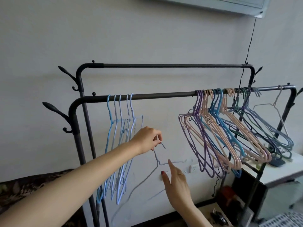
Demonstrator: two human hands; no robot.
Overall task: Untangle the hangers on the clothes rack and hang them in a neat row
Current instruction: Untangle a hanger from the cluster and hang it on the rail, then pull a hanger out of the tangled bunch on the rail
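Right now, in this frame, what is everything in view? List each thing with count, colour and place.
front rail: one, dark metal, nearer bar of the rack
back rail: one, dark, behind and higher
neat hangers: five, pale blue and lilac, left end of front rail
tangled hangers: many, purple, pink, blue, grey-green, bunched at the right
lone hanger: one, pale grey, far right on the rail
held hanger: one, pale lilac, off the rail, below centre
air conditioner: one, white, top right on wall
wall socket: one, white, low on wall
left hand: pinches the held hanger's hook
right hand: fingers straight, at the hanger's shoulder
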